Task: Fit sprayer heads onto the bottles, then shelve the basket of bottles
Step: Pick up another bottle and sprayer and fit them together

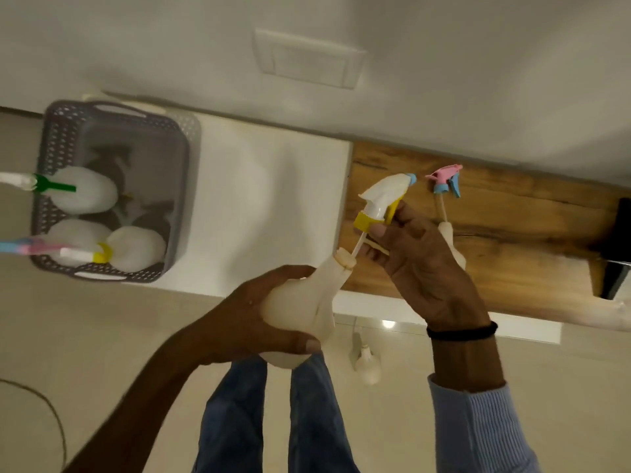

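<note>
Sprayer head (384, 199): white with yellow collar and blue nozzle, pinched in the right hand (423, 264); its dip tube (358, 245) enters the bottle neck, collar not yet seated.
Bottle (304, 308): translucent white, gripped round its body by the left hand (246, 322), held in front of the counter edge.
Second bottle (450, 240): on the wooden counter (512, 233) behind the right hand, pink-and-blue sprayer (445, 180) fitted.
Basket (112, 189): grey perforated, on the white surface (273, 199) at left, holding three bottles with sprayers.
</note>
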